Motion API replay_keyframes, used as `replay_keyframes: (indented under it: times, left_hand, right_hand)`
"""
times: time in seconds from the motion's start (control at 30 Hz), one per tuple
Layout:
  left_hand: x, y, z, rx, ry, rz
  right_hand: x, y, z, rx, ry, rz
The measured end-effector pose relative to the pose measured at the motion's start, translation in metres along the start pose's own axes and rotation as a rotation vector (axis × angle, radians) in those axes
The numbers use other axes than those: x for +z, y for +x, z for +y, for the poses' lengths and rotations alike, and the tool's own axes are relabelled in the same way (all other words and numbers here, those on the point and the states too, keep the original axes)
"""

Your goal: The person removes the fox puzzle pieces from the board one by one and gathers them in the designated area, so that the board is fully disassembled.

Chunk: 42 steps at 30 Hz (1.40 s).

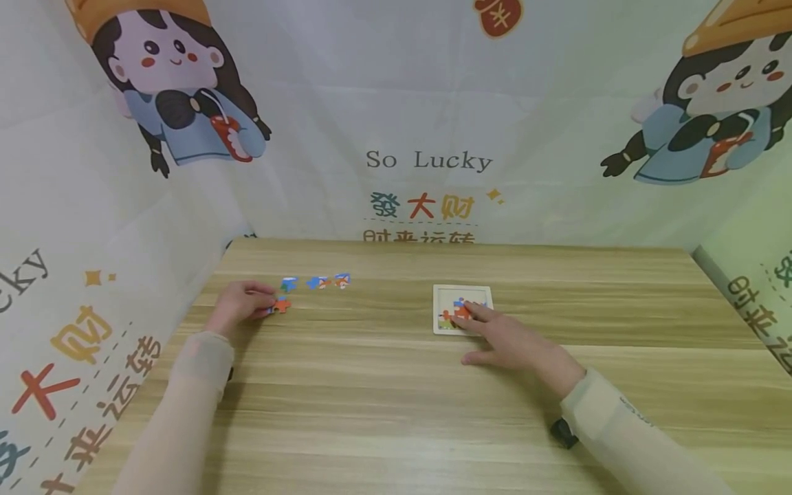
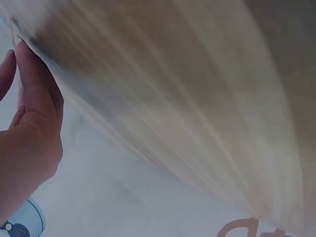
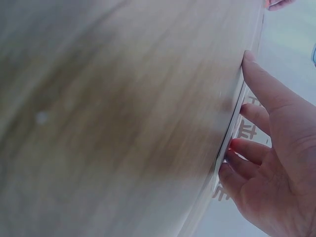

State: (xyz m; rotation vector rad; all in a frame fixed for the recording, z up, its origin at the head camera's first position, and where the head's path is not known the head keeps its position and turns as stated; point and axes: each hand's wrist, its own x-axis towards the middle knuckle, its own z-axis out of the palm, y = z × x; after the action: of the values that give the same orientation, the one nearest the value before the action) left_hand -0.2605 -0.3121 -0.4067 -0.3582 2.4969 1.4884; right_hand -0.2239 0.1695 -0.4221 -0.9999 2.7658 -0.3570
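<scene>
In the head view my left hand (image 1: pixel 243 304) is at the table's left side, pinching an orange jigsaw piece (image 1: pixel 282 304) between thumb and fingers. Just beyond it lie several loose jigsaw pieces: a blue and green one (image 1: pixel 289 283), then blue, white and orange ones (image 1: pixel 343 280) to its right. A square white puzzle tray (image 1: pixel 436 306) sits right of centre with some orange and blue pieces (image 1: pixel 460 309) in it. My right hand (image 1: pixel 507 340) rests its extended fingers on the tray's right part, partly covering it. Its thumb is spread toward the tabletop.
The wood-grain table (image 1: pixel 371 399) stretches to both sides and toward me. A printed cloth (image 1: pixel 427 103) with cartoon figures and lettering hangs behind the table and along its left and right sides.
</scene>
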Motion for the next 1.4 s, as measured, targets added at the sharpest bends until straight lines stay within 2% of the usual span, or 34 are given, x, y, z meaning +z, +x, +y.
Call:
replay_keyframes:
  times: [0.17, 0.3, 0.57, 0.73, 0.93, 1.07, 1.23, 1.4]
  left_hand:
    - [0.000, 0.000, -0.001, -0.004, -0.028, 0.000]
    - [-0.002, -0.001, 0.000, 0.023, -0.036, -0.009]
    - [-0.005, -0.001, 0.000, 0.048, 0.017, 0.009]
    - [-0.007, 0.000, 0.001, 0.036, -0.036, -0.002]
    - [-0.007, -0.001, 0.005, 0.052, -0.104, -0.010]
    - [-0.005, -0.003, 0.010, 0.070, -0.082, -0.011]
    - [0.002, -0.003, 0.019, 0.106, -0.007, -0.020]
    - [0.019, -0.002, 0.032, 0.155, 0.057, -0.028]
  right_hand:
    - [0.000, 0.000, -0.001, 0.005, 0.006, -0.002]
    - [0.000, 0.000, -0.001, 0.010, 0.018, -0.002]
    - [-0.002, 0.000, -0.002, 0.007, 0.015, -0.004]
    - [-0.001, -0.001, -0.001, 0.005, 0.017, -0.002]
    - [-0.001, -0.001, -0.001, 0.005, 0.011, -0.002]
    - [-0.001, -0.001, -0.001, 0.007, 0.015, -0.004]
    - [-0.002, -0.002, -0.002, 0.008, 0.014, -0.003]
    - [-0.002, -0.002, -0.001, 0.000, 0.027, 0.007]
